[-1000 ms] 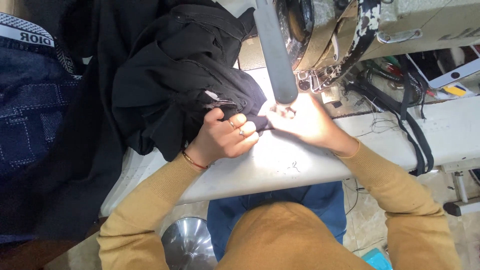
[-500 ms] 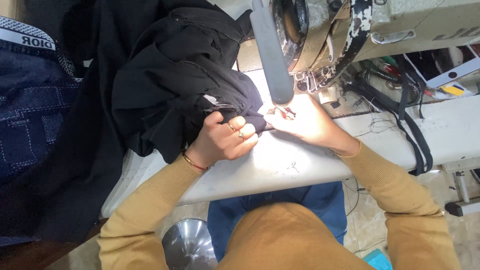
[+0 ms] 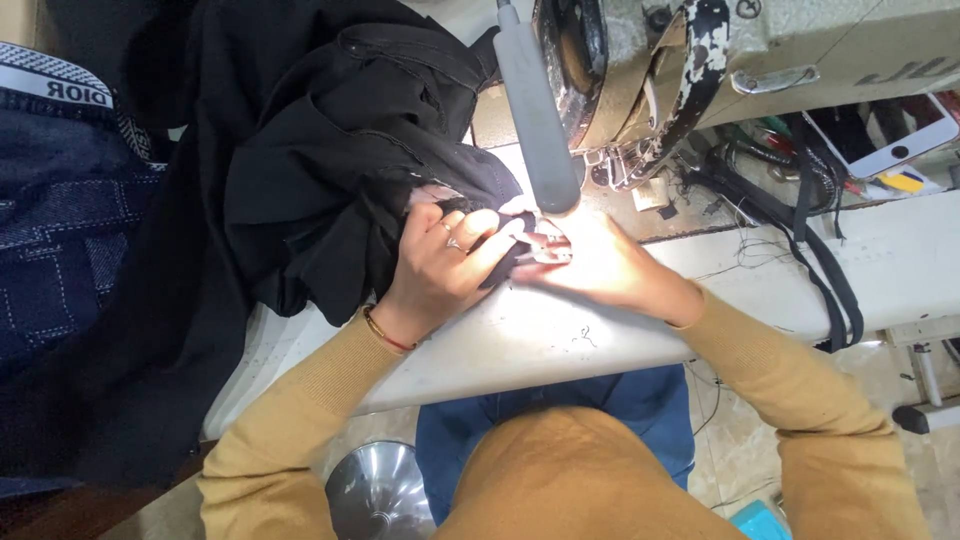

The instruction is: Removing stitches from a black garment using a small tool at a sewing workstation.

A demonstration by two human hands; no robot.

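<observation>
- Looking down on a white bench (image 3: 600, 340), brightly lit near the middle, with loose threads scattered on it and a pale tiled floor (image 3: 740, 460) below.
- Sewing machine (image 3: 760, 60) sits at the top, grey-green with chipped paint; a grey lamp arm (image 3: 535, 110) slants down in front of it.
- Black straps (image 3: 830, 270) trail over the bench's right edge; a white-framed phone (image 3: 880, 135) lies behind, a small yellow tag (image 3: 905, 182) beside it.
- Black garment (image 3: 340, 150) is heaped on the bench's left, one edge drawn under the machine.
- Left hand (image 3: 440, 265) is curled tight, pinching the black fabric.
- Right hand (image 3: 600, 265) lies beside it, fingers on that edge; glare hides whether it grips.
- Dark blue patterned cloth (image 3: 60, 220) with a white band lies far left.
</observation>
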